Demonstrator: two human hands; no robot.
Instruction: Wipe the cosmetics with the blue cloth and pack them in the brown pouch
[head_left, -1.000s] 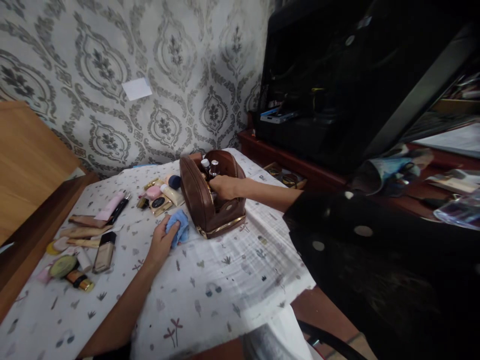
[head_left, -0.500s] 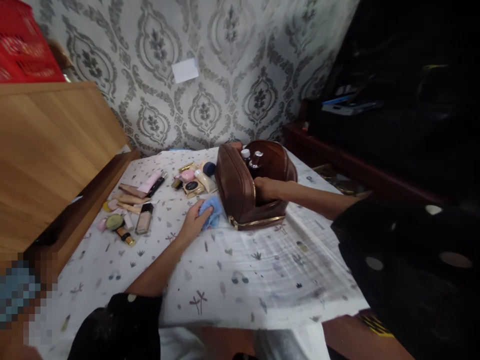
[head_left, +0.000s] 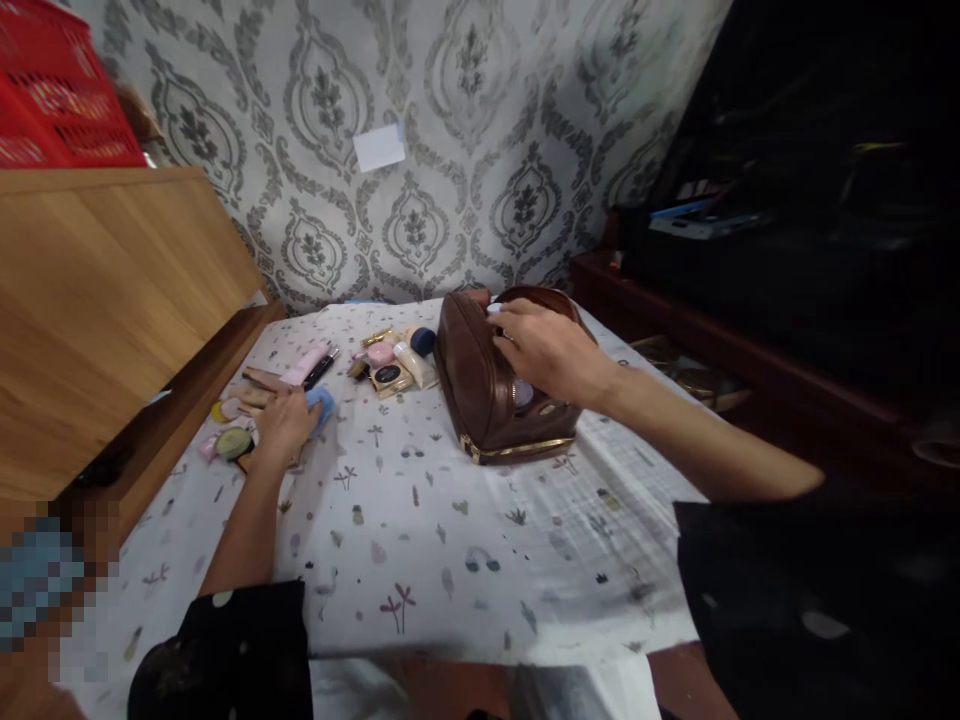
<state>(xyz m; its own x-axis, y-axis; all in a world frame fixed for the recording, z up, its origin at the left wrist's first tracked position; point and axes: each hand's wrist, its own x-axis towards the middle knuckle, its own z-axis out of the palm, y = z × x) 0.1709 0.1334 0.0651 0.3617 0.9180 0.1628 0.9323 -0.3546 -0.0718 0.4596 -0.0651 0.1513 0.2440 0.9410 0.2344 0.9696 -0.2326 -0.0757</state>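
My left hand (head_left: 283, 428) is closed on a crumpled blue cloth (head_left: 321, 408), over the left group of cosmetics. It partly hides the bottle below; a round greenish compact (head_left: 233, 443) lies beside the wrist. My right hand (head_left: 551, 350) is above the mouth of a brown makeup bag (head_left: 476, 365), its fingers curved and apart near a bottle's white cap (head_left: 495, 309). Nothing is visible between those fingers. The bag stands unzipped, its inside mostly hidden by the hand. A second cosmetics group, with a cream tube (head_left: 415, 365) and a gold-edged compact (head_left: 390, 377), lies left of the bag.
A white patterned cloth (head_left: 420, 560) covers the table. A wooden panel (head_left: 112, 300) rises at left with a red basket (head_left: 71, 100) above it. Dark red furniture (head_left: 750, 330) stands at right. A pink tube (head_left: 304, 365) lies beyond my left hand.
My left hand has moved left with the blue cloth, from beside the bag to the cosmetics. My right hand has risen out of the bag to above its opening.
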